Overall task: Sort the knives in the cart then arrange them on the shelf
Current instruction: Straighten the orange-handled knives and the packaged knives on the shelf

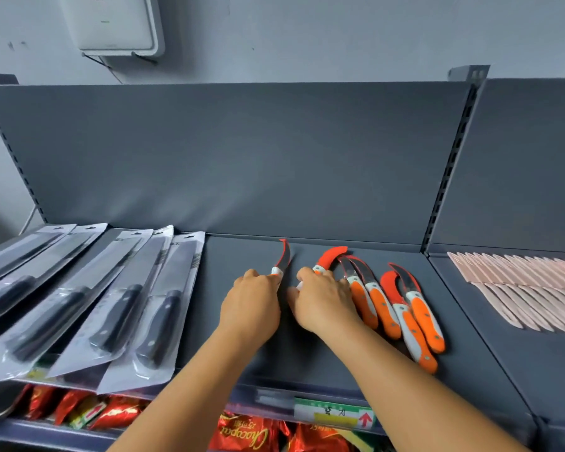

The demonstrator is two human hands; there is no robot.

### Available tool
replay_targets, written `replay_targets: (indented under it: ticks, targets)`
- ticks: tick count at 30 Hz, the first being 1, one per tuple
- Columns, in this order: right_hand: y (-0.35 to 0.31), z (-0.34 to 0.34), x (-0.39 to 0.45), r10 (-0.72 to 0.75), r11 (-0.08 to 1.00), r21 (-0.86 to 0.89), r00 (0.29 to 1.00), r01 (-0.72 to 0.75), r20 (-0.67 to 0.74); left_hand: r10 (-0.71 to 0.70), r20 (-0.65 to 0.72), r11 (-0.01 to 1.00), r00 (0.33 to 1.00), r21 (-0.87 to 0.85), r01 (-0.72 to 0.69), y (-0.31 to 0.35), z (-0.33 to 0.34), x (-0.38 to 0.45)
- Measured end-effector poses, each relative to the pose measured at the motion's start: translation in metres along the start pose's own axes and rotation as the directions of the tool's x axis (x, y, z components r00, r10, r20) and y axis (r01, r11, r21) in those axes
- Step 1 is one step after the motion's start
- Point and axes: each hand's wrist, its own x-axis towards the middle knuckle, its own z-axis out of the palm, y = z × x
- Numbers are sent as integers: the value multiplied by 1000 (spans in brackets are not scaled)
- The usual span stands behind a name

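A grey shelf (307,363) bears packaged black-handled knives (118,308), curved orange-handled knives (402,308) and pink pieces (529,288).

On the shelf (307,363): packaged knives (88,305) left, curved knives (402,308) right, both hands between.

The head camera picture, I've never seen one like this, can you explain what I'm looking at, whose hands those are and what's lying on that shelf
There is no machine here. The single picture comes from a camera worn on a person's head, looking forward and down, so the two bare arms reaching in from the bottom are the wearer's own. They work on a dark grey shelf. The left hand holds a small curved knife by its handle. The right hand rests on another one with a red blade cover, its handle hidden under the fingers. Just right of it lie four more orange-handled knives side by side. To the left are large black-handled knives in clear packaging; far right is a row of pale pink pieces that I cannot identify.
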Motion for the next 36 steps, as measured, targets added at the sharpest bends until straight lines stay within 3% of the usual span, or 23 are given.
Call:
replay_targets:
  ticks: [6,12,17,21,26,31,36]
  targets:
    - [-13,2,-1,145,987,80,989,-142,-32,52,39,999,998,4,-52,-13,4,5]
    - [-20,5,-2,233,970,84,970,-227,-71,235,138,972,962,-48,-230,-27,9,6]
    - [-19,4,-10,195,979,-29,973,-200,-125,269,172,963,948,-63,-262,-24,13,3]
    - [-15,-3,-21,165,953,-224,968,-205,-187,271,152,962,950,-31,-270,-23,13,2]
    - [-14,4,-26,4,978,-207,1000,-5,-8,279,213,960,936,-59,-272,-23,11,2]
    - [-1,-4,-25,-177,974,-119,973,195,147,346,307,937,887,-164,-309,-26,8,4]
    - [10,-5,-17,-286,950,-73,942,302,177,343,307,939,888,-140,-315,-25,9,7]
